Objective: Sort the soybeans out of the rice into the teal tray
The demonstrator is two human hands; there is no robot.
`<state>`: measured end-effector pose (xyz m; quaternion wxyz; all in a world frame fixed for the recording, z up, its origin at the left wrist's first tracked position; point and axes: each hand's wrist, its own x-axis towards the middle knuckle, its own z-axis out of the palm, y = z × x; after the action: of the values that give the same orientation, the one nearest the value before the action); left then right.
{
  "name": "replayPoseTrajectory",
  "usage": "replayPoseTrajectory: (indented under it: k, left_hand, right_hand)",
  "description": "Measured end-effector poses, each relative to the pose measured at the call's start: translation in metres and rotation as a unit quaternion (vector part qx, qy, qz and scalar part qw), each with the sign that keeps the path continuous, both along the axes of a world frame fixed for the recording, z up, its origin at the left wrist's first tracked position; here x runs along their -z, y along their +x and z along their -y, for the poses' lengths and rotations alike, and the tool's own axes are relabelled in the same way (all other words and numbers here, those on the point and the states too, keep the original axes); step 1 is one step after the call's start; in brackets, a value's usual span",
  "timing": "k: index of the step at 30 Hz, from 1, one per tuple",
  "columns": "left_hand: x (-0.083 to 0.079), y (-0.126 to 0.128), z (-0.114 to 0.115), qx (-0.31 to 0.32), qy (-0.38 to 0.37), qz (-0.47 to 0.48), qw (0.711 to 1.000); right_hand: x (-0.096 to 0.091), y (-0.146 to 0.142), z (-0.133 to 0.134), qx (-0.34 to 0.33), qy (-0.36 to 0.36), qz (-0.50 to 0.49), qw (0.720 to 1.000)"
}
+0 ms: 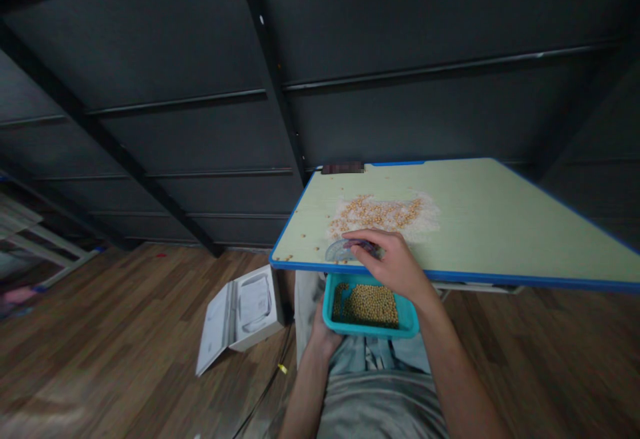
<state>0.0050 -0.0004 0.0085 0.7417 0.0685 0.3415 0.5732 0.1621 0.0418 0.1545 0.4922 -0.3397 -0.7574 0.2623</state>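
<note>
My right hand (385, 256) is closed on a clear half-round plastic piece, which looks like a protractor (337, 250), at the near edge of the pale green table (500, 226). Just beyond it, yellow soybeans (377, 212) lie mixed with small white grains (425, 216) that look like rice. Below the table edge, my left hand (325, 332) grips the left side of a turquoise plastic tub (370, 330), its fingers mostly hidden beneath. Inside the tub is a layer of soybeans (373, 304). The tub sits over my lap, under my right wrist.
A few stray beans (303, 235) dot the table's left part. A dark object (343, 168) lies at its far left corner. On the wooden floor stand an open white box (255, 306) and a black cable (265, 386). Dark panels (400, 112) rise behind the table.
</note>
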Motion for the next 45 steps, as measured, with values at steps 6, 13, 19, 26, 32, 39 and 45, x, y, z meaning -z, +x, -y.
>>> replayPoseTrajectory:
  k: [6, 13, 19, 26, 32, 39, 45]
  left_hand:
    - [0.007, -0.002, 0.000, 0.004, 0.010, 0.009, 1.000]
    - [0.018, -0.005, 0.000, -0.001, 0.027, -0.007, 1.000]
    - [0.024, -0.006, -0.002, 0.006, 0.028, -0.011, 1.000]
    - [0.011, -0.003, 0.000, -0.013, 0.007, -0.013, 1.000]
    - [0.012, -0.004, 0.002, 0.005, 0.038, -0.018, 0.999]
    - [0.007, -0.003, 0.004, -0.010, 0.031, -0.033, 0.999]
    - [-0.004, -0.001, 0.006, 0.008, 0.040, -0.021, 0.999]
  right_hand:
    - [0.000, 0.000, 0.000, 0.000, 0.001, -0.001, 1.000]
    - [0.000, -0.001, 0.000, 0.007, 0.004, 0.001, 1.000]
    - [-0.002, 0.000, 0.001, 0.006, 0.006, 0.007, 1.000]
    - [-0.002, 0.000, 0.001, 0.008, 0.002, 0.007, 1.000]
    - [-0.005, 0.000, 0.003, 0.006, 0.002, 0.012, 1.000]
    - [-0.001, 0.000, 0.001, 0.010, 0.000, 0.014, 1.000]
    - [-0.002, 0.000, 0.002, 0.009, 0.009, 0.015, 1.000]
